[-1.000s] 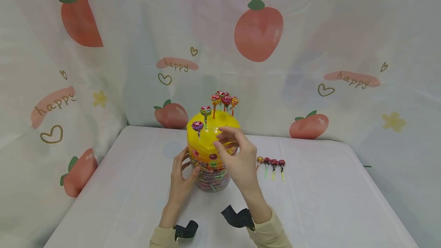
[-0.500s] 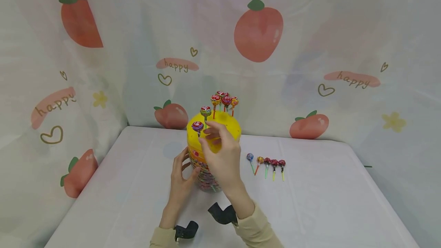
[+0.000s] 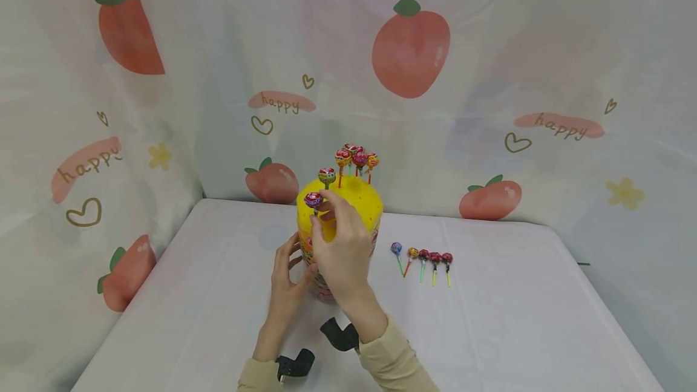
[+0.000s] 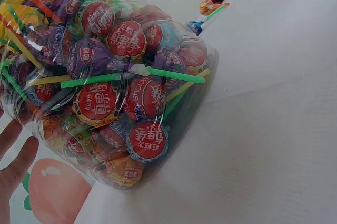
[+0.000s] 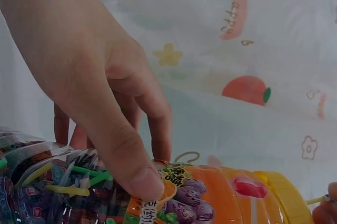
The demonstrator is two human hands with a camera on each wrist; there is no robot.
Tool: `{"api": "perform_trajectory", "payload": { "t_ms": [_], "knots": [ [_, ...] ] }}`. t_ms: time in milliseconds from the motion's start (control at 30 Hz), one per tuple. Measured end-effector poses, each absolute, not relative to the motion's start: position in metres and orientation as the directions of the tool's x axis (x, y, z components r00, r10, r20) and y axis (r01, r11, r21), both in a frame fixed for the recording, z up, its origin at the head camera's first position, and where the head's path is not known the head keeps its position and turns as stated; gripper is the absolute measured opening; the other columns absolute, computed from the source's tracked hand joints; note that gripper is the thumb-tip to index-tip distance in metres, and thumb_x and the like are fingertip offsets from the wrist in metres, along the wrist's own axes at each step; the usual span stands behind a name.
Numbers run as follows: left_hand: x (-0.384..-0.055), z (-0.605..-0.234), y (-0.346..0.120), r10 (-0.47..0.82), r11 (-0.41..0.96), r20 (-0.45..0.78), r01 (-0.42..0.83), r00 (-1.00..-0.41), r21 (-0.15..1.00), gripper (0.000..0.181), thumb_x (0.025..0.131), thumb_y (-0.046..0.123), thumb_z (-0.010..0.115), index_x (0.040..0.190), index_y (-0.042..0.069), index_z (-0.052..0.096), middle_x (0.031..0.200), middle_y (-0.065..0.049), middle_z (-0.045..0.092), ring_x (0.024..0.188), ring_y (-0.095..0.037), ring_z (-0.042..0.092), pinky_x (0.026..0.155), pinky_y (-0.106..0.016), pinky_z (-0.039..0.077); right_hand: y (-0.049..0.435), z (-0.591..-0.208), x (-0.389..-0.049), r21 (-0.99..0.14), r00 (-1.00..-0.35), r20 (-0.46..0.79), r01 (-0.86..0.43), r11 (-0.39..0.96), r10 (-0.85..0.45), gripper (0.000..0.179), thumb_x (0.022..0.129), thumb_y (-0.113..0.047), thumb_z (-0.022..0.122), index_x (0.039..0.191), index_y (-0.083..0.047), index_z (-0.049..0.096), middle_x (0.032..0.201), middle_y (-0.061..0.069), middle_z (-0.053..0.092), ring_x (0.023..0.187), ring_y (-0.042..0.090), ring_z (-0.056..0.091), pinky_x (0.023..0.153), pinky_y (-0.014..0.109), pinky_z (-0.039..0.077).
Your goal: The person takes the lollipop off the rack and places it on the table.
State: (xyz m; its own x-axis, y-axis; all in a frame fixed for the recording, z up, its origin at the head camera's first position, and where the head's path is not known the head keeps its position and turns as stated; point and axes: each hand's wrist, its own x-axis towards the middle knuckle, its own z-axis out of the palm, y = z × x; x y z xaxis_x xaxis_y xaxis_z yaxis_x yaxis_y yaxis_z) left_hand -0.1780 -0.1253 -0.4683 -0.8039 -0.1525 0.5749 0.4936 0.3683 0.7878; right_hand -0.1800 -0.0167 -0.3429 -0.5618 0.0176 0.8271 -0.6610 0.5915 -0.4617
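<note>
A clear plastic jar packed with wrapped lollipops stands upright under a domed yellow lid. My left hand holds the jar from its left side, thumb toward me and fingers round the back. A purple-wrapped lollipop stands in the front left of the lid. Just to its right is my right hand, with thumb and forefinger apart, close beside that lollipop's head and stick. Behind it a green-wrapped lollipop stands upright, and several more, including a red-and-yellow one, rise from the lid's back.
Right of the jar, several loose lollipops lie in a row on the white-covered table, from a blue one to a dark red one. A printed cloth backdrop encloses the back and left.
My right hand has moved left across the front of the lid to the purple lollipop, uncovering the blue lollipop on the table. The left hand stays on the jar.
</note>
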Motion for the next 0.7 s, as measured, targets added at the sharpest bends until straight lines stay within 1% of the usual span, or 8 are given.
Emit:
{"api": "perform_trajectory", "payload": {
  "t_ms": [100, 133, 300, 433, 567, 700],
  "knots": [
    [-0.1789, -0.4686, -0.1247, -0.155, 0.379, 0.592, 0.506, -0.791, 0.775, 0.068, 0.083, 0.001, 0.069, 0.144, 0.004, 0.039, 0.135, -0.019, 0.049, 0.12, -0.023, 0.05, 0.095, -0.053, 0.052, -0.0178, -0.3446, -0.1803, -0.446, -0.547, 0.837, -0.663, 0.601, 0.018, 0.04, 0.083, -0.01, 0.073, 0.121, -0.004, 0.059, 0.1, 0.01, 0.069, 0.086, 0.02, 0.065, 0.074, 0.029, 0.06],
    [-0.1768, -0.4644, -0.1235, -0.155, 0.379, 0.596, 0.51, -0.788, 0.772, 0.067, 0.082, -0.001, 0.069, 0.143, 0.0, 0.039, 0.134, -0.022, 0.049, 0.12, -0.025, 0.049, 0.093, -0.058, 0.051, -0.018, -0.3447, -0.1804, -0.443, -0.543, 0.84, -0.666, 0.6, 0.018, 0.04, 0.083, -0.009, 0.073, 0.121, -0.004, 0.059, 0.101, 0.01, 0.069, 0.086, 0.02, 0.065, 0.075, 0.029, 0.06],
    [-0.1777, -0.4654, -0.1238, -0.154, 0.388, 0.609, 0.519, -0.778, 0.762, 0.067, 0.081, -0.002, 0.069, 0.142, -0.001, 0.04, 0.133, -0.022, 0.049, 0.119, -0.027, 0.05, 0.092, -0.058, 0.051, -0.0185, -0.3455, -0.1818, -0.43, -0.524, 0.852, -0.679, 0.595, 0.018, 0.04, 0.083, -0.006, 0.073, 0.12, -0.003, 0.058, 0.104, 0.01, 0.069, 0.087, 0.02, 0.067, 0.077, 0.029, 0.06],
    [-0.1773, -0.4646, -0.124, -0.154, 0.386, 0.612, 0.523, -0.776, 0.76, 0.067, 0.081, -0.002, 0.069, 0.142, -0.002, 0.04, 0.133, -0.023, 0.049, 0.119, -0.03, 0.05, 0.092, -0.059, 0.051, -0.018, -0.3449, -0.1825, -0.446, -0.525, 0.851, -0.694, 0.565, 0.027, 0.038, 0.083, -0.005, 0.072, 0.119, -0.002, 0.058, 0.1, 0.011, 0.07, 0.085, 0.02, 0.068, 0.077, 0.029, 0.06],
    [-0.1764, -0.4639, -0.1238, -0.158, 0.38, 0.597, 0.509, -0.787, 0.772, 0.066, 0.082, -0.002, 0.069, 0.142, -0.002, 0.04, 0.134, -0.024, 0.048, 0.12, -0.03, 0.05, 0.093, -0.059, 0.05, -0.0172, -0.3421, -0.1834, -0.478, -0.536, 0.843, -0.708, 0.519, 0.045, 0.037, 0.084, -0.005, 0.071, 0.118, -0.002, 0.058, 0.094, 0.011, 0.07, 0.081, 0.019, 0.068, 0.075, 0.029, 0.06],
    [-0.1755, -0.4635, -0.123, -0.161, 0.378, 0.583, 0.495, -0.797, 0.782, 0.066, 0.083, -0.001, 0.068, 0.142, -0.001, 0.039, 0.134, -0.024, 0.048, 0.12, -0.033, 0.05, 0.094, -0.059, 0.05, -0.0164, -0.3374, -0.1836, -0.507, -0.55, 0.833, -0.717, 0.478, 0.059, 0.038, 0.084, -0.005, 0.07, 0.12, -0.004, 0.058, 0.094, 0.01, 0.07, 0.081, 0.018, 0.068, 0.072, 0.029, 0.06]
  ]
}}
